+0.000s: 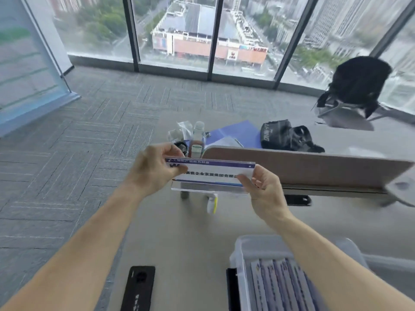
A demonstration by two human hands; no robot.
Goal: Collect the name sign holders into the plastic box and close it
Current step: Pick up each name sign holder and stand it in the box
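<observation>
I hold one clear acrylic name sign holder (pixel 211 175) with a white and purple printed card, lifted above the grey desk (pixel 175 239). My left hand (pixel 155 168) pinches its left end. My right hand (pixel 262 187) grips its right end from below. The translucent plastic box (pixel 244 250) stands at the lower right on the desk, open, with several purple-and-white sign holders (pixel 280 286) stacked on edge inside. My right forearm crosses over part of the box. No lid is in view that I can tell.
A black phone-like slab (pixel 139 287) lies at the near desk edge. A brown divider panel (pixel 303 169) runs across the desk behind my hands. Beyond it are a bottle (pixel 197 135), a blue folder (pixel 235 131) and a black bag (pixel 289 135). A black chair (pixel 357 86) stands by the windows.
</observation>
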